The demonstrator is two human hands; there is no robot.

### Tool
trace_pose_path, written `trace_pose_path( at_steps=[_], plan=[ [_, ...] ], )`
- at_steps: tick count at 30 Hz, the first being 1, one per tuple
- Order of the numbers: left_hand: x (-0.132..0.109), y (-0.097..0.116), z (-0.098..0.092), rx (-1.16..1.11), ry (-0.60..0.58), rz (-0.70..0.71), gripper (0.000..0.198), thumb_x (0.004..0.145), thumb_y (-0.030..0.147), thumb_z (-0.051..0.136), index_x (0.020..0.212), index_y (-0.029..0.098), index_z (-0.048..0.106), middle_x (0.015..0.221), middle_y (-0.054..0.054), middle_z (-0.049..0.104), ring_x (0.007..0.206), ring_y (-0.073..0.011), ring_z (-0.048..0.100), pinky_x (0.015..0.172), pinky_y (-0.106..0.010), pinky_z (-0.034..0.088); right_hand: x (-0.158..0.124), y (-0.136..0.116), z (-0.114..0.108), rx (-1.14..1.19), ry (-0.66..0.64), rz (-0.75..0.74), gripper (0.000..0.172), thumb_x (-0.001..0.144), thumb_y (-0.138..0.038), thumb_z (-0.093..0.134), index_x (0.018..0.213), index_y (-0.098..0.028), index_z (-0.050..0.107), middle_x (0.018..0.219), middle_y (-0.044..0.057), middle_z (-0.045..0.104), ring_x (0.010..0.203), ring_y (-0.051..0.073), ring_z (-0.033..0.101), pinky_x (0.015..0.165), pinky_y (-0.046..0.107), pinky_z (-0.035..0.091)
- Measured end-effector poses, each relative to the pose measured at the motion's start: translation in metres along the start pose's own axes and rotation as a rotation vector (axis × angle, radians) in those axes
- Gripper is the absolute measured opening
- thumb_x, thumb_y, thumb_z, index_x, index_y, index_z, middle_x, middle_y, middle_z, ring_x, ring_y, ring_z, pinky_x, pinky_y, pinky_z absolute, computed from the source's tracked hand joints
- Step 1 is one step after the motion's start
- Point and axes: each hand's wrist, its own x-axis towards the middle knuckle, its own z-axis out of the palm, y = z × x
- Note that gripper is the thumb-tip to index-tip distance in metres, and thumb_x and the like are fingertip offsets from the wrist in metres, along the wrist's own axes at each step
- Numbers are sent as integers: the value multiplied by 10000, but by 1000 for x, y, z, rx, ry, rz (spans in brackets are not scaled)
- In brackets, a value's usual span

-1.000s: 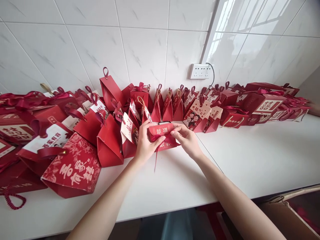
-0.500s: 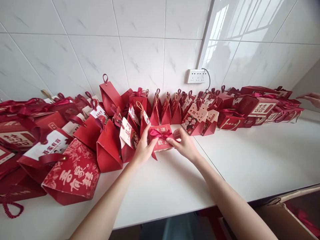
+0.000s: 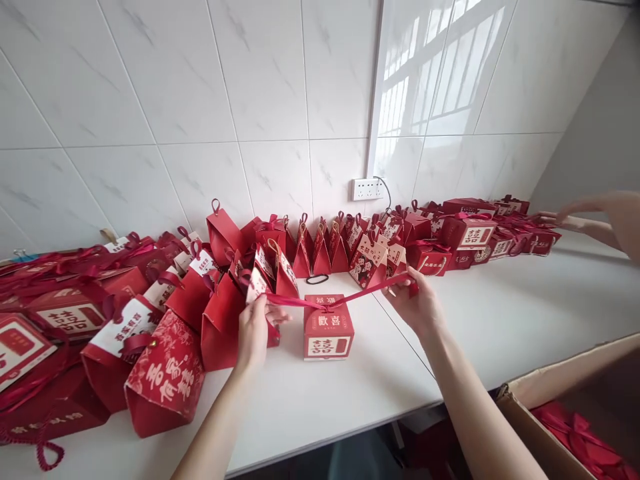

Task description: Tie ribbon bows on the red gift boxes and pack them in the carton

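A small red gift box (image 3: pixel 329 327) with pale Chinese characters stands on the white table in front of me. A dark red ribbon (image 3: pixel 360 293) comes off its top and is stretched out to both sides. My left hand (image 3: pixel 255 333) pinches the ribbon's left end, some fingers spread, close to the red boxes on that side. With the right end between its fingers, my right hand (image 3: pixel 415 300) is raised to the right of the box. On top of the box the two ribbon strands meet at one point.
Red gift boxes with ribbon loops crowd the table (image 3: pixel 280 413) along the tiled wall. A black band (image 3: pixel 317 279) lies behind the small box. A power strip (image 3: pixel 367 189) is on the wall. Another person's hands (image 3: pixel 575 213) reach in at right, above a cardboard box (image 3: pixel 530 400) holding red ribboned items.
The bow on the box top has been pulled out into a long ribbon. My hands have moved apart, and the box now stands untouched. My view has tilted up.
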Motion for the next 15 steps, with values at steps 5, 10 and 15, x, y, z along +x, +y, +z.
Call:
trace_pose_path(
  at_steps=[5,10,15],
  plan=[
    [-7,36,-6,-5,-28,168,253,733,297,549,533,205,425,551,25,504,746,-173,639,617,-251,505,-14,-26,25,57,-58,135,215,666,-363,743,681,-232,573,845,9,699,848,220,669,804,387,532],
    [-8,76,11,-255,-208,80,247,716,327,575,557,193,443,894,-72,678,1002,-237,617,774,-347,525,-17,-43,73,4,-291,160,254,742,-458,639,695,-209,614,814,48,707,841,255,685,855,442,516],
    [-22,100,32,-298,-429,104,300,722,364,551,926,165,646,1117,-108,657,1006,-255,632,821,-386,509,-26,-44,102,-143,-527,119,446,811,-538,426,878,-191,698,1045,91,707,993,265,643,917,432,470]
  ],
)
